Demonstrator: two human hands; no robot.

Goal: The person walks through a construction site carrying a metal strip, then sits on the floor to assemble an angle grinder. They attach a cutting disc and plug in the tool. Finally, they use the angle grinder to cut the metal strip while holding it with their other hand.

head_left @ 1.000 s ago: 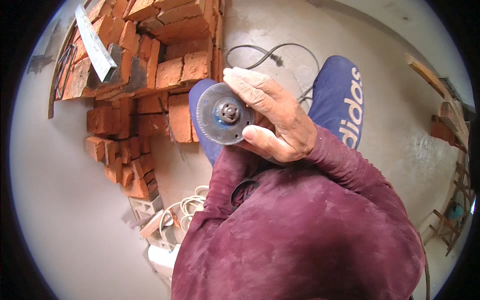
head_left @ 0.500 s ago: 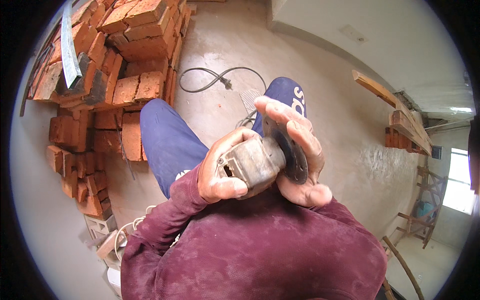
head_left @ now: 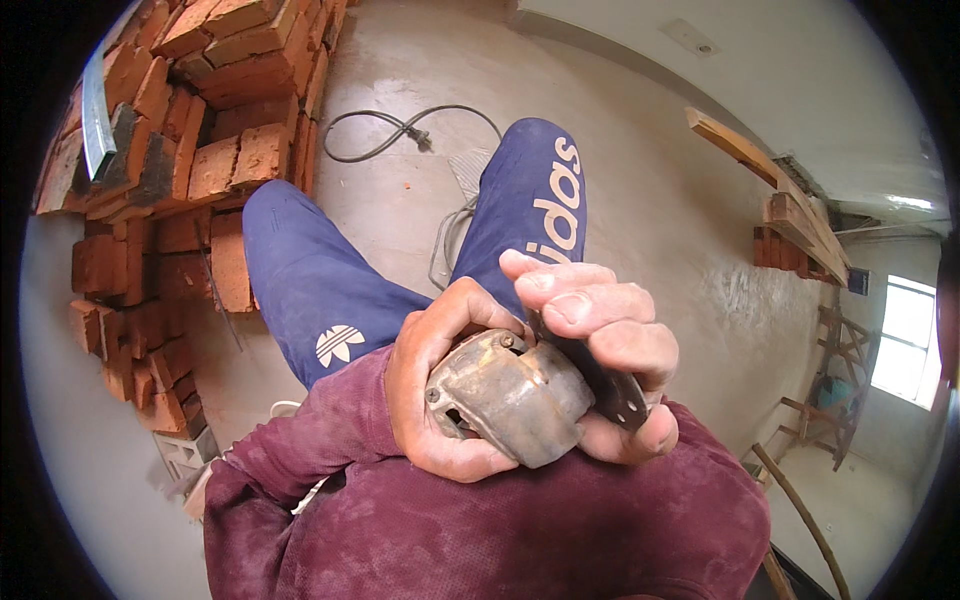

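Observation:
In front of my chest I hold an angle grinder (head_left: 512, 402) with a worn, grey metal gear housing. My left hand (head_left: 418, 392) is wrapped round that housing, thumb below and fingers over the top. A dark, thin round disc (head_left: 612, 392) with small holes sits on its right side, seen nearly edge-on. Around the disc, my right hand (head_left: 622, 330) curls its fingers over the outer side, with the thumb below. The rest of the grinder's body is hidden.
Stacked red bricks (head_left: 240, 160) rise at the left, with a metal channel (head_left: 97, 120) on them. A black cord with a plug (head_left: 420, 140) loops on the floor (head_left: 690, 240) beyond my knees. Wooden planks (head_left: 800, 235) lie at the right, near a wooden frame (head_left: 835, 390).
The grinder has come lower and tilted, so the disc shows more edge-on. My right hand has gone from flat against the disc to fingers curled round it.

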